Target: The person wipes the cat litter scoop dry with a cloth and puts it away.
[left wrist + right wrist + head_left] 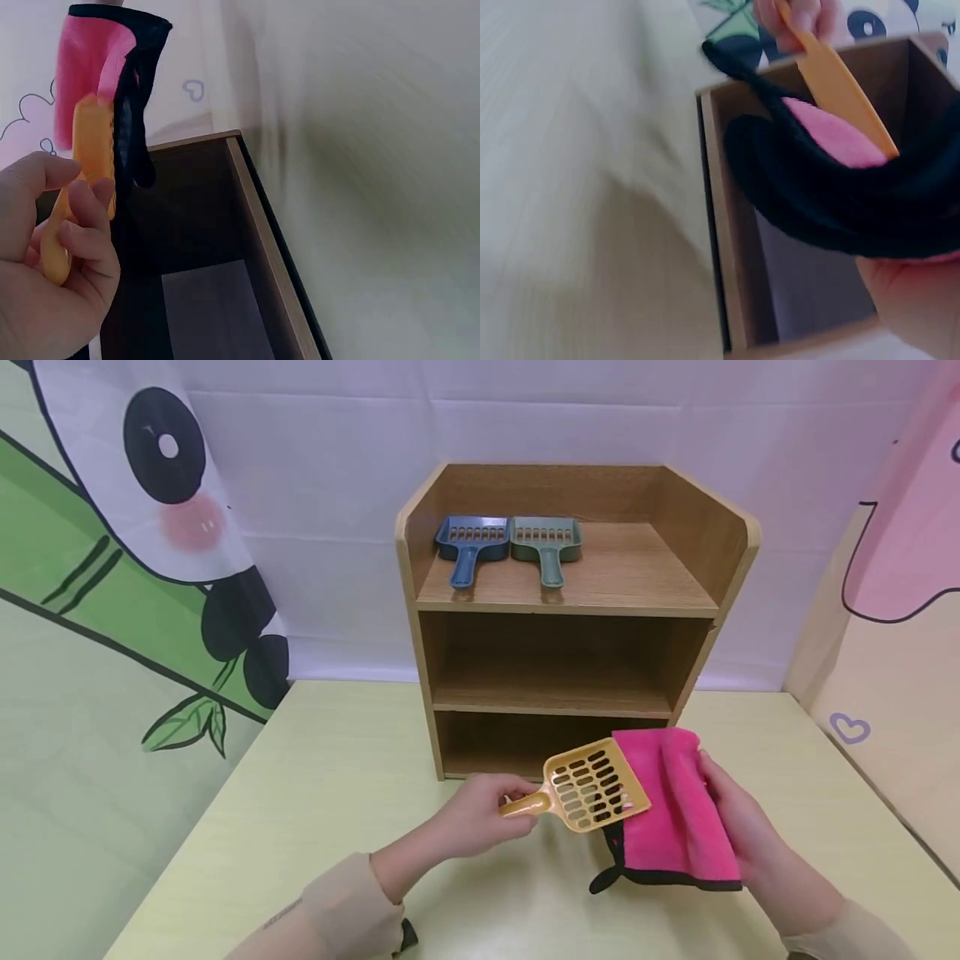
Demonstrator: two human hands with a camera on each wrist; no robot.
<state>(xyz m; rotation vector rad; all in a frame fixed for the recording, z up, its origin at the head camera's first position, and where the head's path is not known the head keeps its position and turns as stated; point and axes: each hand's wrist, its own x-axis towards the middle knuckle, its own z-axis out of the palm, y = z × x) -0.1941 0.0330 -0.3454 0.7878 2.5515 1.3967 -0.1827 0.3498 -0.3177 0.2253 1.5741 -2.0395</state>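
Observation:
My left hand (483, 818) grips the handle of a yellow slotted litter scoop (596, 783), thumb and fingers curled round it in the left wrist view. The scoop's head points right, its far edge against a pink cloth (678, 810) with black trim. My right hand (750, 835) holds that cloth from its right side, with most of the fingers hidden behind the fabric. In the right wrist view, the cloth's dark edge (840, 217) hangs in folds over the palm, and the scoop (847, 94) meets its pink face.
Behind the hands stands a wooden shelf unit (566, 610) with three levels. On its top level, a blue scoop (472, 539) and a green scoop (546, 539) lie side by side, handles forward. The pale yellow table (337, 760) meets a printed backdrop (337, 485).

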